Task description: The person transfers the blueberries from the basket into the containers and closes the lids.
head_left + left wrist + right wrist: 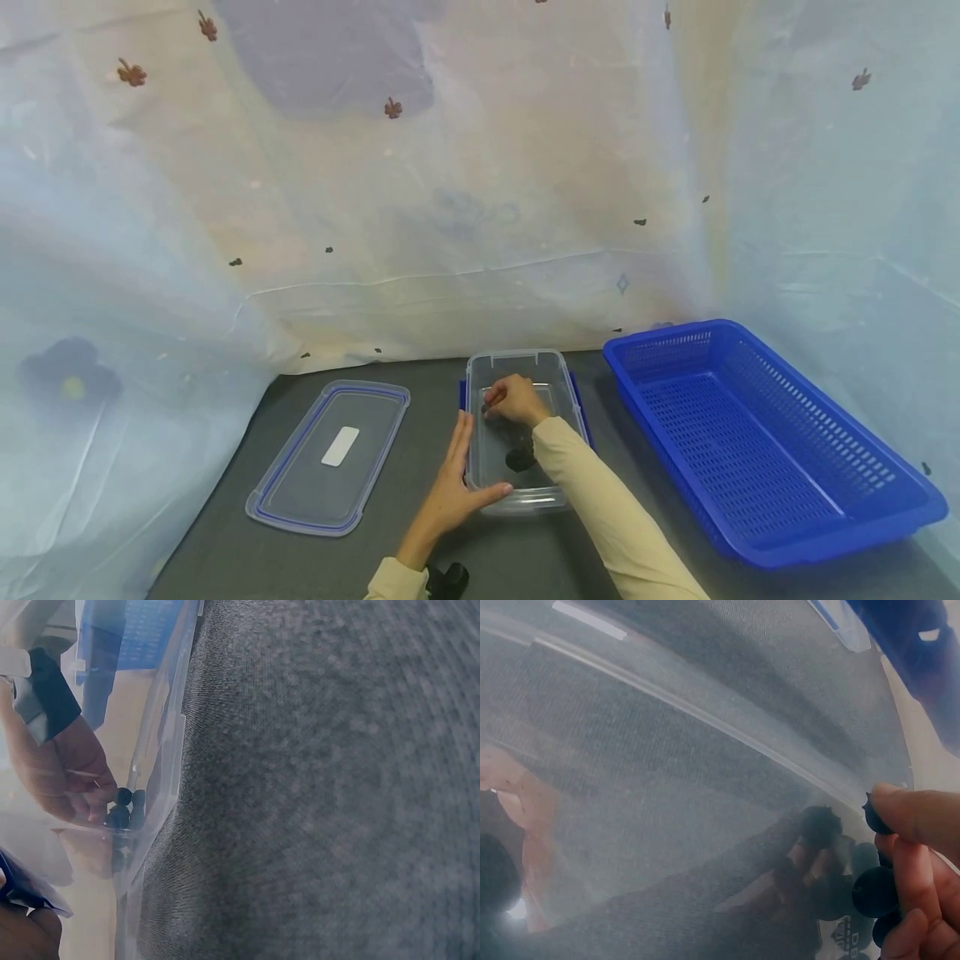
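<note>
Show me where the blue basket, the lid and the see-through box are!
blue basket (pixel 757 450): head view, on its holed floor.
lid (pixel 330 454): head view, on its clear middle panel.
see-through box (pixel 525 500): head view, on its near rim.

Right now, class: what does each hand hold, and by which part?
The right hand pinches small dark round pieces at its fingertips, inside the clear container. The left hand holds nothing; it rests open against the container's outer wall.
</note>
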Tool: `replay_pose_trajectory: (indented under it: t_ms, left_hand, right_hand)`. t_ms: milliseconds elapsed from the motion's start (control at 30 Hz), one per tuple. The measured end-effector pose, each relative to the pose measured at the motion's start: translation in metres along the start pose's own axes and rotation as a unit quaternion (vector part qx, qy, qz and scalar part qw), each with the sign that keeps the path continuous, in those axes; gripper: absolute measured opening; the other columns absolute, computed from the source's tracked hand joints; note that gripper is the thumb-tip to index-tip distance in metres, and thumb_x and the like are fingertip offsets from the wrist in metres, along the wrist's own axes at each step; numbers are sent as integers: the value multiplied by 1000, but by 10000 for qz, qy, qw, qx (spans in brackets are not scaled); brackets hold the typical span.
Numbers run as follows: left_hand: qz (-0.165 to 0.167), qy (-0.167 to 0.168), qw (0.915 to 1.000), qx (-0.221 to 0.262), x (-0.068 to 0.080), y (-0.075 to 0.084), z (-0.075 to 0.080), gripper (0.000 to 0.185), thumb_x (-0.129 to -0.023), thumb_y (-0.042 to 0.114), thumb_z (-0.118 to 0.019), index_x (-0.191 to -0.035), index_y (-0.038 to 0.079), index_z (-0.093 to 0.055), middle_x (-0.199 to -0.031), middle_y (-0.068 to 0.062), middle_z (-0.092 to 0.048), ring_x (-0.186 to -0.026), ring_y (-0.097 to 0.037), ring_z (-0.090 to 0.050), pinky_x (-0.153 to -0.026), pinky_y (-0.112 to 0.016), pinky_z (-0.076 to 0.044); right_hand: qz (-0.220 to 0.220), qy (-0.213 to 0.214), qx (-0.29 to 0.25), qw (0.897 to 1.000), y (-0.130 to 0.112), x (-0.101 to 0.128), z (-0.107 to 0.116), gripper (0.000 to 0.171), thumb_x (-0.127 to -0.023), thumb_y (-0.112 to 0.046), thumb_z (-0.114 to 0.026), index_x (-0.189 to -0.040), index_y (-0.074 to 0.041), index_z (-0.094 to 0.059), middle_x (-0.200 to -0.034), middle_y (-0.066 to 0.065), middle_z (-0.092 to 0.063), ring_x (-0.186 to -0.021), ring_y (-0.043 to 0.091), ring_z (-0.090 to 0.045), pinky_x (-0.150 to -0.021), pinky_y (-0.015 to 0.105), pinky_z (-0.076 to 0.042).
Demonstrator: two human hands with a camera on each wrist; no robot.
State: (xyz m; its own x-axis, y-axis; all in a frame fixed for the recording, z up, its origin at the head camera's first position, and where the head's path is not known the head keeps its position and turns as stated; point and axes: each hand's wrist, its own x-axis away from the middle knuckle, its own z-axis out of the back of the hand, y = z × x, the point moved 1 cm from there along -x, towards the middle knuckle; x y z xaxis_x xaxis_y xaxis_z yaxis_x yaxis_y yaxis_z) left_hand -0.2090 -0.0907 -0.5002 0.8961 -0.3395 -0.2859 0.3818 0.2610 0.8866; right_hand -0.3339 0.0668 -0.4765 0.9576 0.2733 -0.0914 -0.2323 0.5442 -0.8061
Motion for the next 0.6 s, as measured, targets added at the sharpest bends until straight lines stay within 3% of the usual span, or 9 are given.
replay_pose_trajectory:
  t_ms: [433, 600]
  left_hand:
    - [24, -27, 10000, -35, -1, 1, 0, 111, -77, 30, -83, -157, 15, -7, -162, -9, 5, -144, -33, -2, -109, -60, -17]
    - [171, -81, 9997, -181, -1, 4, 3, 111, -77, 33, -83, -157, 14, -8, -162, -10, 5, -144, -32, -1, -109, -60, -16]
  right_hand:
    - [91, 151, 48, 9998, 2, -2, 7, 15, -76, 1, -78, -90, 2, -73, -79, 4, -71, -68, 13, -64, -62, 26, -51]
    - [181, 372, -303, 9987, -4, -2, 13, 15, -78, -2, -77, -92, 1, -73, -81, 4, -72, -73, 15, -66, -66, 29, -52]
